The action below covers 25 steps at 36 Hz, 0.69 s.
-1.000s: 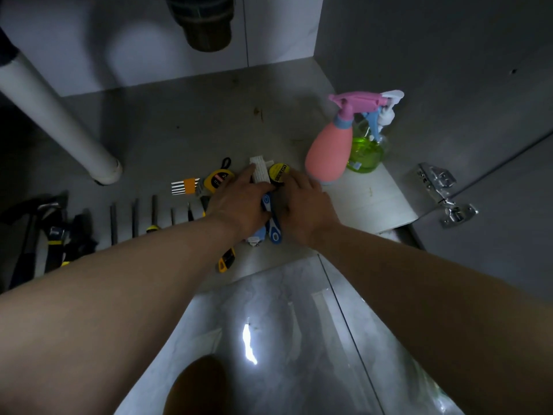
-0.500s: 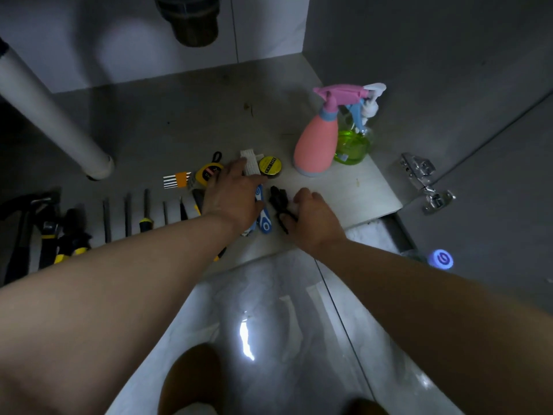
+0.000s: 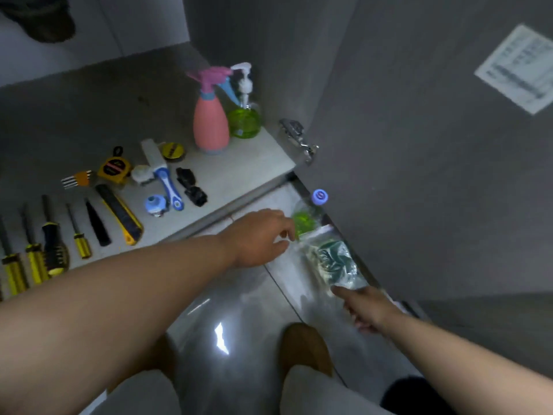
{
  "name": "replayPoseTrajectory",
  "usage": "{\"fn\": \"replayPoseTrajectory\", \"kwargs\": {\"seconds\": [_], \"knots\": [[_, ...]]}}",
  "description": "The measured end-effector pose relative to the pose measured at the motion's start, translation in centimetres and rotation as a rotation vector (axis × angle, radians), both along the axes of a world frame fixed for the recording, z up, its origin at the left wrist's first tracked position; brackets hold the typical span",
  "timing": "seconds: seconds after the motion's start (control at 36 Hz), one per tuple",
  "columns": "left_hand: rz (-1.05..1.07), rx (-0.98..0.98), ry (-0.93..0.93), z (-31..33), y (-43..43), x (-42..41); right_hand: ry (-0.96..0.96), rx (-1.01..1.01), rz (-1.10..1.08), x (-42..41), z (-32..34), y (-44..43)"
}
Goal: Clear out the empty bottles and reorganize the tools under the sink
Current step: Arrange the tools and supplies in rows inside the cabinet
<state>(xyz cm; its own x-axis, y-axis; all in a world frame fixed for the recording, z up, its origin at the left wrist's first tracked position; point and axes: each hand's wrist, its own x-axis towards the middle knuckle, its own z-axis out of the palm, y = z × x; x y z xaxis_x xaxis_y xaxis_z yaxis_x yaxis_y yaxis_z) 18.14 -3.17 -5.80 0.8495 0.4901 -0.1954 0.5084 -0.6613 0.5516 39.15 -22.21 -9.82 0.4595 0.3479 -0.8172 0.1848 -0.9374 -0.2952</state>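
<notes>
Reaching down, my left hand (image 3: pixel 260 238) has loose fingers that hold nothing, right by the clear bottle (image 3: pixel 308 218). I cannot tell if they touch it. The bottle lies on the floor (image 3: pixel 245 310), just past the front right corner of the cabinet shelf (image 3: pixel 254 163), beside the door (image 3: pixel 419 175). My right hand (image 3: pixel 366 310) pokes one straight finger at a clear bag (image 3: pixel 332 262) and grips nothing.

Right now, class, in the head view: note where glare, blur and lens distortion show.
Head view: a bright glare patch on the glossy floor tile; the left hand and the clear bag beside it are blurred; the wide-angle lens swells the forearms near the frame's edges; the cabinet floor is dim, yet the pink spray bottle reads clearly.
</notes>
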Motion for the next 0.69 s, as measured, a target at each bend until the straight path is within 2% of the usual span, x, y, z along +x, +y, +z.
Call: {"fn": "replayPoseTrajectory", "kwargs": {"seconds": [0.06,0.11,0.17,0.22,0.33,0.56,0.69], "knots": [[0.029,-0.179,0.061,-0.8,-1.4,0.8,0.099,0.008,-0.308,0.5,-1.1,-2.0],[0.049,-0.308,0.134,-1.4,-2.3,1.1,0.262,0.102,-0.504,0.7,-2.1,-2.7],[0.05,-0.38,0.224,-1.9,-2.6,1.2,0.353,0.179,-0.601,0.8,-2.8,-1.8],[0.088,-0.437,0.289,-2.3,-2.8,1.1,0.348,0.224,-0.639,0.6,-3.8,-0.6],[0.197,-0.513,0.286,-3.4,-3.0,0.6,0.404,0.281,-0.813,0.1,-5.1,1.9],[0.341,-0.65,0.325,-4.4,-3.3,-0.7,0.518,0.342,-0.849,-0.7,-6.2,2.5],[0.444,-0.724,0.307,-3.9,-3.0,-1.0,0.59,0.286,-0.712,-1.5,-5.1,0.0]]}}
